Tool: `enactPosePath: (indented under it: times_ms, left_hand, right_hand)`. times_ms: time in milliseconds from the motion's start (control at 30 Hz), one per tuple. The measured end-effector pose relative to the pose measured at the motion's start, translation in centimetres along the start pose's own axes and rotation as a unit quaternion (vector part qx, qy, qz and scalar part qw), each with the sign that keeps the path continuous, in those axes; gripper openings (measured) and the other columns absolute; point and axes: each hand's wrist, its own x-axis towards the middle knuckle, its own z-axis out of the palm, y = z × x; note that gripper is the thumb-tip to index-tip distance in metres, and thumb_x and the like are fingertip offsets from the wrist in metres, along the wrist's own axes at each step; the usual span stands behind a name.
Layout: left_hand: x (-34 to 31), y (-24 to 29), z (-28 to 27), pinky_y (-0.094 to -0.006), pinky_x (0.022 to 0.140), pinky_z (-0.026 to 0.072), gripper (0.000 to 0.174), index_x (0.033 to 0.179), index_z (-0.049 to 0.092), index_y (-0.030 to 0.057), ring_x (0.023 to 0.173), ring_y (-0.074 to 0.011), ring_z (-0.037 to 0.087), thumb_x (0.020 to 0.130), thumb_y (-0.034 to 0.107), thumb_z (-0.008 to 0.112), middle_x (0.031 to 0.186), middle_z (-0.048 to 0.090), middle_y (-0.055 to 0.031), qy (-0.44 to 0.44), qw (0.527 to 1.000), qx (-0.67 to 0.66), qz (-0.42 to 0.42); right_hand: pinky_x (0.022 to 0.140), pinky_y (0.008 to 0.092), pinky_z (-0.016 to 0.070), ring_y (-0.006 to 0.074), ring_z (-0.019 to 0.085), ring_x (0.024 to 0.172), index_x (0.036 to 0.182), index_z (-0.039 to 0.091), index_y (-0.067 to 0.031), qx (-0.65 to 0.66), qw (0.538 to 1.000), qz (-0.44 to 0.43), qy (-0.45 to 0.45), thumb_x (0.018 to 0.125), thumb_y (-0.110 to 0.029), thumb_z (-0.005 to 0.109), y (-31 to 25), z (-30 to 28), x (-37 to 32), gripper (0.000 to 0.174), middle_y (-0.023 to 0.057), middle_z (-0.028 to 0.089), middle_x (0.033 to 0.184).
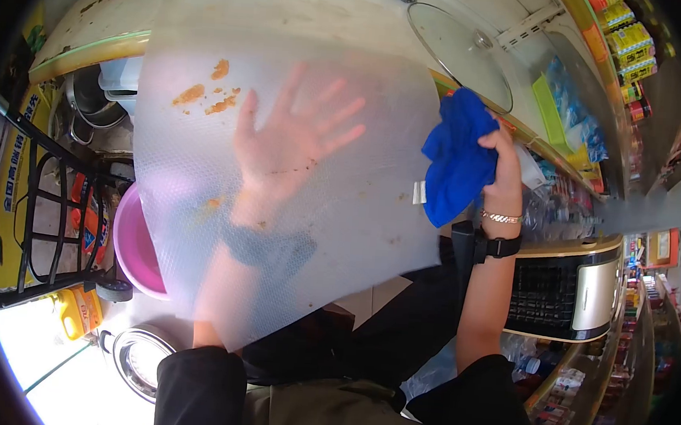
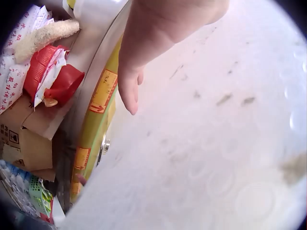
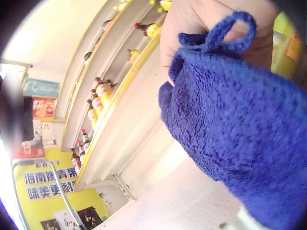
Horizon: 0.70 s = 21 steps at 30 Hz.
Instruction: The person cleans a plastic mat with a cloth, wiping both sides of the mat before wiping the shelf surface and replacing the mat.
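A translucent, textured plastic sheet (image 1: 363,222) with brown stains hangs raised in front of the person in the head view. Behind it, my left hand (image 1: 291,134) shows through blurred, palm and spread fingers against the sheet and holding it up. In the left wrist view the same hand (image 2: 153,40) reaches down along the stained sheet (image 2: 206,139). At the sheet's right side my right hand (image 1: 507,165) grips a bunched blue cloth (image 1: 461,162) with a white tag. The right wrist view shows the cloth (image 3: 235,120) large, its loop beside the fingers.
A glass lid (image 1: 458,51) lies on the shelf at the back. The pink basin (image 1: 129,237) stands left of the sheet, near a black wire rack (image 1: 40,215). Shelves of bottles (image 3: 100,96) and packets line the right side. A cardboard box (image 2: 29,136) sits at left.
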Motion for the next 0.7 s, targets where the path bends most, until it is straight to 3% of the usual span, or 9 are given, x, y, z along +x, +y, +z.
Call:
enactPosePath:
  times_ms: [67,133,267,333,467,533,600,633,700]
  left_hand:
    - [0.2,-0.2,0.0,-0.0651,0.106,0.0274,0.072,0.149,0.02,0.0167,0.133,-0.0517,0.029,0.093,0.06,0.027,0.149,0.025,-0.0252,0.017,1.0,0.006,0.006]
    - [0.4,-0.5,-0.8,-0.0637,0.108,0.0258,0.073,0.149,0.02,0.0154,0.134,-0.0514,0.027,0.092,0.059,0.033,0.15,0.023,-0.0257,0.001,1.0,0.005,0.0]
    - [0.7,-0.3,-1.4,-0.0616,0.109,0.024,0.077,0.149,0.022,0.014,0.137,-0.0506,0.023,0.089,0.057,0.043,0.151,0.022,-0.0256,-0.024,1.0,0.002,-0.016]
    - [0.7,-0.3,-1.5,-0.0632,0.108,0.0254,0.075,0.149,0.022,0.0143,0.135,-0.0515,0.026,0.09,0.058,0.039,0.15,0.025,-0.0256,-0.015,1.0,-0.003,-0.019]
    - [0.7,0.0,-1.3,-0.064,0.108,0.0257,0.073,0.149,0.021,0.0141,0.134,-0.0518,0.027,0.092,0.058,0.033,0.149,0.026,-0.0261,0.007,1.0,-0.008,-0.009]
    - [0.7,0.2,-1.1,-0.0635,0.108,0.0253,0.072,0.149,0.02,0.0136,0.134,-0.0514,0.026,0.093,0.057,0.032,0.149,0.025,-0.0264,0.017,1.0,0.002,-0.001]
    - [0.8,0.2,-1.0,-0.0631,0.109,0.0248,0.072,0.149,0.02,0.013,0.135,-0.0511,0.026,0.093,0.057,0.031,0.149,0.024,-0.0266,0.027,1.0,0.013,0.008]
    - [0.8,0.2,-1.1,-0.062,0.109,0.0247,0.071,0.149,0.021,0.0124,0.135,-0.0497,0.026,0.093,0.056,0.03,0.15,0.024,-0.026,0.025,1.0,0.014,0.01]
    - [0.9,0.2,-1.3,-0.0608,0.11,0.0246,0.071,0.149,0.022,0.0117,0.136,-0.0483,0.027,0.094,0.056,0.03,0.15,0.023,-0.0254,0.024,1.0,0.016,0.012]
  right_hand:
    - [0.094,0.0375,0.0472,0.027,0.059,0.106,0.127,0.049,0.0056,0.037,0.998,0.031,-0.029,0.071,-0.003,0.05,2.0,-1.6,-0.6,0.056,0.0178,0.059,0.121]
    - [0.097,0.0392,0.0461,0.0288,0.058,0.109,0.126,0.049,0.0058,0.19,0.973,0.128,-0.035,0.07,-0.003,0.05,3.7,-1.8,-1.9,0.057,0.0191,0.058,0.122]
    - [0.097,0.039,0.0464,0.0286,0.059,0.109,0.125,0.05,0.0055,0.125,0.985,0.116,-0.018,0.069,-0.002,0.052,5.3,-0.2,-3.2,0.057,0.0189,0.059,0.121]
    - [0.096,0.0384,0.0472,0.0281,0.06,0.107,0.123,0.052,0.0056,0.059,0.992,0.102,-0.04,0.067,-0.001,0.053,6.0,0.1,-3.3,0.056,0.0182,0.06,0.119]
    - [0.094,0.0365,0.0483,0.0272,0.062,0.103,0.12,0.055,0.0055,0.137,0.98,0.109,-0.091,0.065,-0.001,0.055,7.7,0.1,-3.4,0.056,0.017,0.062,0.115]
    - [0.09,0.0326,0.0493,0.0226,0.062,0.097,0.117,0.058,0.0051,0.118,0.983,0.108,-0.094,0.067,0.0,0.055,7.5,0.7,-3.8,0.05,0.0144,0.064,0.109]
    - [0.083,0.0281,0.0495,0.0164,0.061,0.09,0.114,0.06,0.005,0.011,0.993,0.101,-0.064,0.071,0.0,0.055,7.1,1.8,-4.0,0.043,0.0108,0.065,0.102]
    - [0.08,0.0249,0.0484,0.0124,0.06,0.086,0.112,0.061,0.0047,0.021,0.993,0.107,-0.05,0.074,0.001,0.055,6.9,2.5,-4.2,0.039,0.0075,0.066,0.097]
    - [0.08,0.0248,0.0482,0.0123,0.06,0.086,0.113,0.061,0.0044,0.036,0.994,0.102,-0.006,0.074,0.001,0.054,6.1,4.2,-4.4,0.04,0.0071,0.066,0.098]
